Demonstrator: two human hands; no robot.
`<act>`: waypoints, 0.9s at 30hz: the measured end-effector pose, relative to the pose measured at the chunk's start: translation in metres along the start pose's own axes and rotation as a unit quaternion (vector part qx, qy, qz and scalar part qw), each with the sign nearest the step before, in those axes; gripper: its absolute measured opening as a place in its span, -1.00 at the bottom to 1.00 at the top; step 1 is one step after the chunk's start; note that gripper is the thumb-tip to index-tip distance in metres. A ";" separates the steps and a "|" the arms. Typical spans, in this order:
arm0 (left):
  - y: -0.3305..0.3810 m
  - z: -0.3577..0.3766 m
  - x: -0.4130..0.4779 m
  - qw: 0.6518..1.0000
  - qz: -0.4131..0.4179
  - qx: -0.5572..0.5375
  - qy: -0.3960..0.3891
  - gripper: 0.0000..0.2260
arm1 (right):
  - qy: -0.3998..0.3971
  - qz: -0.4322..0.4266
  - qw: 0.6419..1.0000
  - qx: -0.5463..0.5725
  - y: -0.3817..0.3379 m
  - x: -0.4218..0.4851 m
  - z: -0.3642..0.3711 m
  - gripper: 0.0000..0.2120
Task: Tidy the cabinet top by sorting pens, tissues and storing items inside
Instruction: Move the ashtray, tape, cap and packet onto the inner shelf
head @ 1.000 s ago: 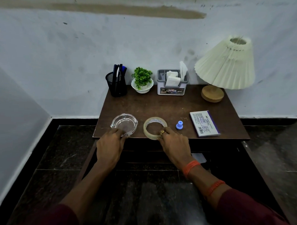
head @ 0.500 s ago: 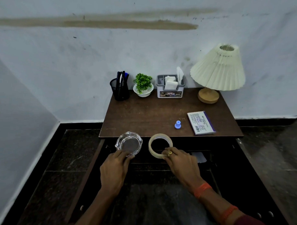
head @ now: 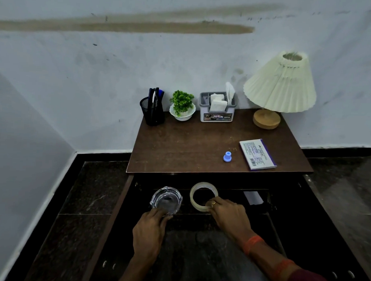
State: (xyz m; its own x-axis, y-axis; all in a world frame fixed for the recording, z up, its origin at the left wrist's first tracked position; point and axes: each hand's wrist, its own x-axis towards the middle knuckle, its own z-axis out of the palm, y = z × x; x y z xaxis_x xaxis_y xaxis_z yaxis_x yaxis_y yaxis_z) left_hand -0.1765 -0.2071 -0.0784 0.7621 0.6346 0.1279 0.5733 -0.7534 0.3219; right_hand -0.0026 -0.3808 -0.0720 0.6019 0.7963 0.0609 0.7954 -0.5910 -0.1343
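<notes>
Clear glass ashtray (head: 166, 200) and tape ring (head: 203, 196) (both hand-held) over the open dark drawer (head: 272, 223).

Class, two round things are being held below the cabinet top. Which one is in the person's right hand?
The tape roll, an open beige ring, is pinched by the right hand. The clear glass ashtray is in the left hand.

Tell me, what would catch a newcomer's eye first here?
Probably the two hands low in front: the left hand holds a glass ashtray and the right hand a tape roll, both below the cabinet top's front edge. Next, the pleated lamp at its back right corner.
</notes>
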 end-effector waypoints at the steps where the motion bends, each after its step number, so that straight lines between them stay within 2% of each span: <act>1: -0.001 0.005 0.004 1.000 0.002 -0.003 -0.003 -0.84 | -0.013 0.005 1.000 0.002 0.000 0.006 0.003 -0.89; 7: -0.008 0.036 0.034 1.000 -0.007 -0.025 -0.014 -0.88 | -0.067 0.033 0.997 0.003 0.002 0.045 0.024 -0.83; 15: -0.018 0.067 0.073 0.999 -0.031 -0.018 -0.031 -0.91 | -0.093 0.047 0.994 0.029 0.004 0.081 0.047 -0.79; 19: -0.016 0.076 0.088 0.999 -0.025 -0.010 -0.033 -0.88 | -0.102 0.053 0.993 0.023 0.007 0.095 0.057 -0.80; 27: -0.021 0.100 0.109 0.997 -0.063 -0.019 -0.034 -0.85 | -0.119 0.045 0.992 0.000 0.010 0.112 0.069 -0.78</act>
State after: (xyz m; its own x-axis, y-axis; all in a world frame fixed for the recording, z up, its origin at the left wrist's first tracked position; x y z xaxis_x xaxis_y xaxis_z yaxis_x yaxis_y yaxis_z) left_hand -0.0756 -0.1389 -0.1650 0.7045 0.7094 0.0211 0.6544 -0.6607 0.3678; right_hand 0.0682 -0.2886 -0.1349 0.6365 0.7482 -0.1873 0.7392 -0.6610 -0.1287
